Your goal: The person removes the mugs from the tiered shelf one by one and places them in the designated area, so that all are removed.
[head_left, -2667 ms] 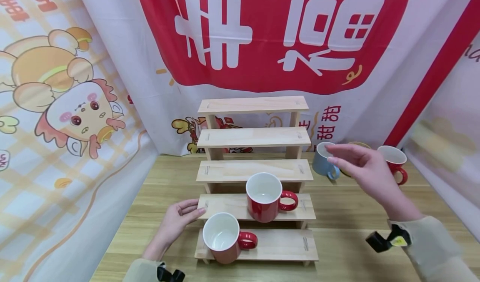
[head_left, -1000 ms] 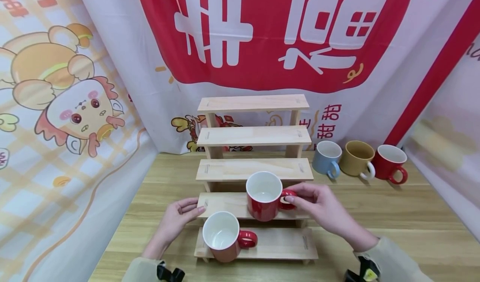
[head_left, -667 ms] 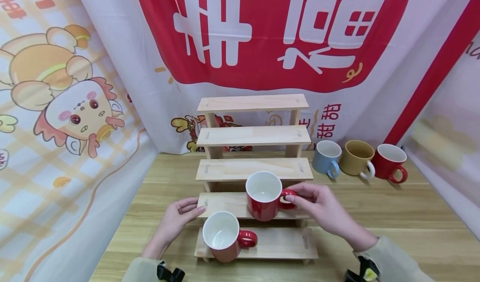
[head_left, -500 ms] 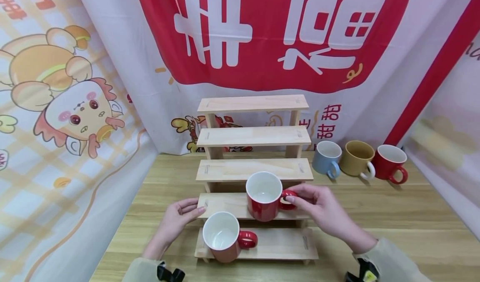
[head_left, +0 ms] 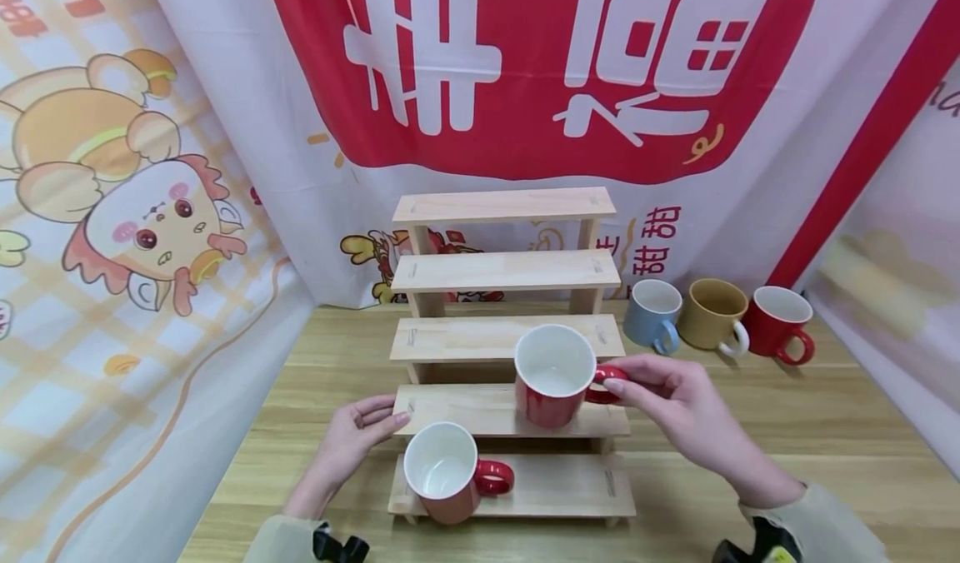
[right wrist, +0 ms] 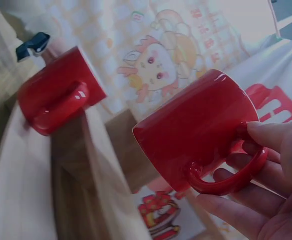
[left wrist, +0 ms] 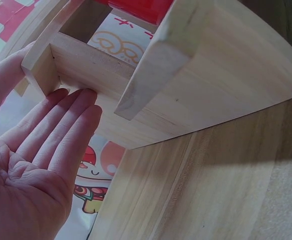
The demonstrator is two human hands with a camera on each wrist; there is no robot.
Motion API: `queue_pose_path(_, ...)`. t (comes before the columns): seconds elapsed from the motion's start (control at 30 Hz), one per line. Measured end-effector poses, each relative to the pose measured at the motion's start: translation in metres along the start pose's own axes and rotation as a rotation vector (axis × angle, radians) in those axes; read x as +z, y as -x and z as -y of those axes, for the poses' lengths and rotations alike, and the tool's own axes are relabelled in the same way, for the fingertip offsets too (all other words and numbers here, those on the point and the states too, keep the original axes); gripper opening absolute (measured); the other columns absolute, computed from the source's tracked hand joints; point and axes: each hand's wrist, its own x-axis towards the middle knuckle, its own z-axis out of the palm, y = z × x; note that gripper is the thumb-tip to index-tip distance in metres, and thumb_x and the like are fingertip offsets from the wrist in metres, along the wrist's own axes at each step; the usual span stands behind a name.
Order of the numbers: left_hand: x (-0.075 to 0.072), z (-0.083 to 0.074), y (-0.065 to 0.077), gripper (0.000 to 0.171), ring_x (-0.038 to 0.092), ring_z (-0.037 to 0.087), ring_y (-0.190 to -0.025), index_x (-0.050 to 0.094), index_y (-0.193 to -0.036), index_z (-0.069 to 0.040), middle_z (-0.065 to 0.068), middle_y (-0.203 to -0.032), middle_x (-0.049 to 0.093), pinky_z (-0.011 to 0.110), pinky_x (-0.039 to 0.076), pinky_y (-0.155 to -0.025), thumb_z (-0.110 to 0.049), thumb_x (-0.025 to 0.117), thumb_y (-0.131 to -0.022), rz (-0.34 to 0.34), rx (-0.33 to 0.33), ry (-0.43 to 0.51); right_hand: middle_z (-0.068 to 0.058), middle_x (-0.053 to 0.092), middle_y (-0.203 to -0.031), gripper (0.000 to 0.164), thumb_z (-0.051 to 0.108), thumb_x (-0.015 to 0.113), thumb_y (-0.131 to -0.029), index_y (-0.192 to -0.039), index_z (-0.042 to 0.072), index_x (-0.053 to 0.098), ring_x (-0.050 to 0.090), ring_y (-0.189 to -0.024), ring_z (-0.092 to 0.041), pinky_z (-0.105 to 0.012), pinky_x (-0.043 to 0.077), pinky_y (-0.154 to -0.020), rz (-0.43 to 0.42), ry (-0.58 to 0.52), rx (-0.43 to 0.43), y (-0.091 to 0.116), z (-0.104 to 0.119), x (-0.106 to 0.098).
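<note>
Raised off the second-lowest step (head_left: 453, 410) and shifted right, the red mug (head_left: 552, 380) now hangs above it, its handle (right wrist: 225, 187) pinched in the right hand (head_left: 693, 409). The left hand (head_left: 354, 442) touches that step's left end with nearly straight fingers (left wrist: 68, 131); another red mug (head_left: 444, 496) stands on the lowest step (head_left: 561, 488).

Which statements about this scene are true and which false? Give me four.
The right hand grips a glossy red mug by its handle. True.

A mustard-brown mug with a white handle stands between a light-blue mug and a second red mug. True.

The left hand holds the light-blue mug. False: it touches the pale wooden five-step rack.

In the head view, the third red mug, on the lowest wooden step, has its handle pointing left. False: right.
</note>
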Motion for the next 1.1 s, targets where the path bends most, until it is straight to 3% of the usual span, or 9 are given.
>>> queue_pose_path(0.2, -0.001, 0.0, 0.001, 0.048, 0.069, 0.027, -0.105, 0.062, -0.128, 0.009, 0.023, -0.119, 0.07, 0.03, 0.058, -0.086, -0.014, 0.08, -0.089, -0.001, 0.002, 0.002, -0.011, 0.075, -0.105, 0.02, -0.007, 0.066, -0.096, -0.116, -0.006, 0.071, 0.074, -0.089, -0.022, -0.036, 0.062, -0.073, -0.071, 0.033, -0.06, 0.003, 0.012, -0.022)
queue_pose_path(0.57, -0.001, -0.001, 0.001, 0.048, 0.069, 0.027, -0.106, 0.063, -0.128, 0.008, 0.022, -0.119, 0.069, 0.029, 0.058, -0.086, -0.015, 0.081, -0.089, -0.002, -0.002, 0.0, 0.003, 0.075, -0.107, 0.027, 0.001, 0.069, -0.097, -0.123, -0.005, 0.068, 0.074, -0.085, -0.014, -0.026, 0.06, -0.073, -0.3, 0.146, 0.043, 0.01, 0.022, -0.067)
queue_pose_path(0.83, -0.001, -0.001, 0.002, 0.048, 0.069, 0.026, -0.105, 0.063, -0.129, 0.008, 0.022, -0.119, 0.07, 0.031, 0.058, -0.086, -0.015, 0.08, -0.09, -0.003, -0.007, -0.002, 0.002, 0.075, -0.105, 0.03, 0.003, 0.071, -0.096, -0.126, 0.0, 0.069, 0.074, -0.086, -0.011, -0.025, 0.059, -0.07, -0.415, -0.081, 0.104, 0.012, 0.014, -0.098)
queue_pose_path(1.1, 0.0, -0.001, 0.002, 0.048, 0.07, 0.026, -0.105, 0.063, -0.128, 0.008, 0.022, -0.119, 0.07, 0.031, 0.058, -0.086, -0.015, 0.08, -0.09, 0.0, -0.004, 0.0, 0.005, 0.075, -0.103, 0.03, 0.012, 0.074, -0.095, -0.123, 0.003, 0.071, 0.074, -0.085, -0.01, -0.024, 0.059, -0.07, -0.445, -0.115, 0.201, 0.012, -0.011, -0.107)
